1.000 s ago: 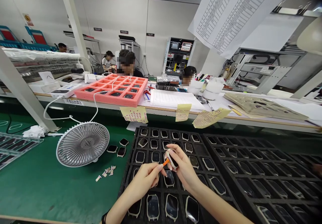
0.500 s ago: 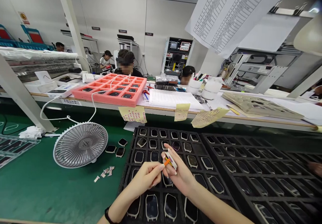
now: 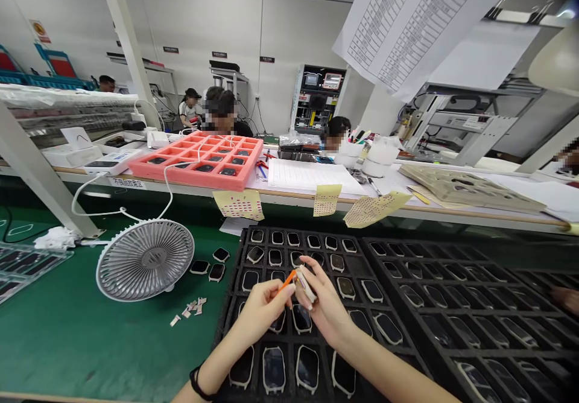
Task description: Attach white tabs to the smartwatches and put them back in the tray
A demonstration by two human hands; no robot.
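While my left hand (image 3: 263, 304) pinches a slim orange stick (image 3: 287, 280) at the pale, rounded watch case (image 3: 306, 286) clasped in my right hand (image 3: 330, 307), twelve o'clock above the black gridded tray (image 3: 359, 265), I judge edge work underway, next needing steadiness.

stick (image 3: 287, 280) was loud orange | near trays (image 3: 357, 265) were black | left bench (image 3: 113, 349) was green | far yellow notes (image 3: 327, 200) had reddish dots lol
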